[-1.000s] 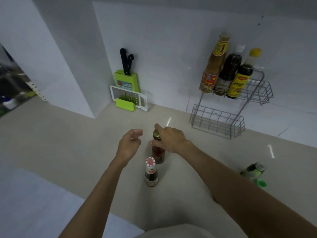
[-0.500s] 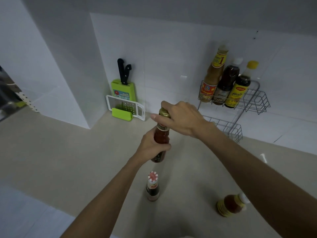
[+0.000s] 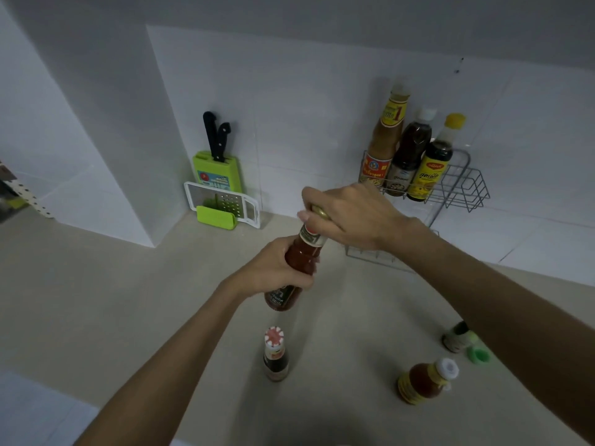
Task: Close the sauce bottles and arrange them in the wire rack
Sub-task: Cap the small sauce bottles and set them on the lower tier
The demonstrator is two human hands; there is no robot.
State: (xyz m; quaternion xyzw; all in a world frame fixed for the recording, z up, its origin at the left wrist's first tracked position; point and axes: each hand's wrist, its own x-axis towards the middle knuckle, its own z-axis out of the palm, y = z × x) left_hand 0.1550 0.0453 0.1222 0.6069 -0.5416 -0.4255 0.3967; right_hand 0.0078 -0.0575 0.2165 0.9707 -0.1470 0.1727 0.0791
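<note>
My left hand grips the body of a red chili sauce bottle, held tilted above the counter. My right hand is closed over its gold cap. On the counter stand a dark bottle with a red-and-white cap, an orange sauce bottle with a white cap, and a bottle partly hidden by my right arm, with a loose green cap beside it. The two-tier wire rack holds three bottles on its upper shelf. Its lower shelf is mostly hidden behind my right hand.
A green knife block with two black-handled knives and a white grater stand in the corner at the back left. White tiled walls bound the beige counter.
My left hand took hold of the red bottle and both hands lifted it off the counter. In the last half second the hands barely moved.
</note>
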